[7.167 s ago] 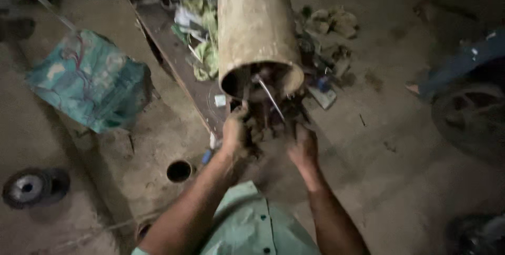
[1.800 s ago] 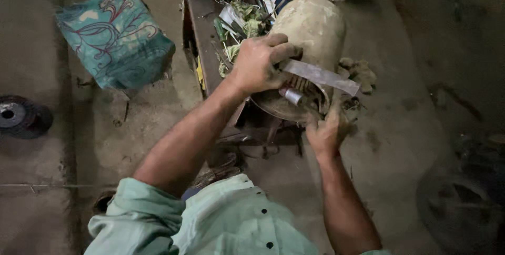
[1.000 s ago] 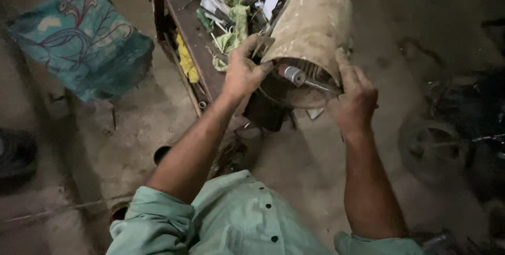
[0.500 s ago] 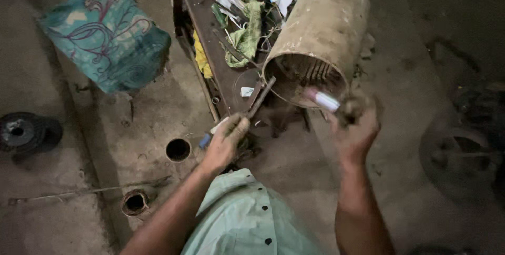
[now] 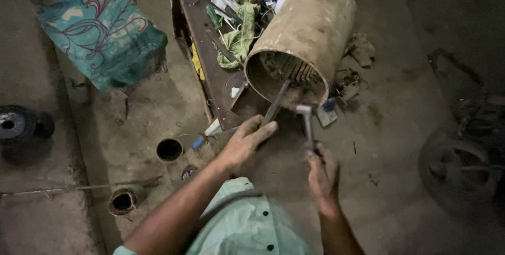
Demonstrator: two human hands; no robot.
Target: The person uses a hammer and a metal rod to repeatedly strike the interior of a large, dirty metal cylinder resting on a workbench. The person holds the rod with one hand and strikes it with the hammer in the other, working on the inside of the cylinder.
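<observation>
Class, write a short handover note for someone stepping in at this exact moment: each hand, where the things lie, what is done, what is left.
Left hand: holds a flat metal bar, its tip set inside the open mouth of the rusty cylinder.
Right hand: grips a small hammer, head raised near the bar's shaft, just below the cylinder's rim.
The cylinder lies tilted on the floor, leaning on a long metal tray of tools and rags.
Done: bar placed, hammer in hand.
Left: the ribbed parts inside the cylinder are still in place; whether any have been loosened cannot be told.
</observation>
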